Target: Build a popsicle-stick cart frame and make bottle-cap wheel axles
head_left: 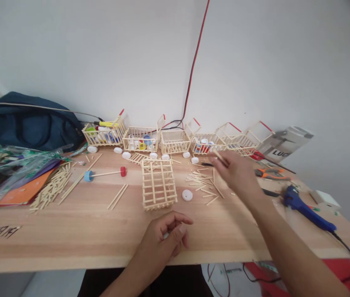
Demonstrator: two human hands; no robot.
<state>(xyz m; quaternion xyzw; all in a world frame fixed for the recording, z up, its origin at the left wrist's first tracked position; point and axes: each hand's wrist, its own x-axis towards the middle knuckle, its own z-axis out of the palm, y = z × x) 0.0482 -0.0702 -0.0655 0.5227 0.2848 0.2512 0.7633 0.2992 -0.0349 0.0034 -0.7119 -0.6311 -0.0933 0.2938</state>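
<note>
My right hand (238,175) is raised over the right side of the table, its fingers pinching a short wooden stick (220,157); motion blurs it a little. Near the front edge my left hand (170,234) is curled, with a small whitish bit showing between its fingers that I cannot make out. Just beyond it stands a basket frame of wooden sticks (159,185), its grid side facing me. A white bottle cap (187,195) lies right of the frame. Loose cut sticks (201,180) are scattered below my right hand.
Several small stick carts (175,142) with cap wheels line the wall. A stick axle (106,173) with blue and red caps lies left, near a stick pile (53,185). A blue glue gun (306,210) and orange-handled pliers (272,173) lie right. A blue bag (29,119) sits back left.
</note>
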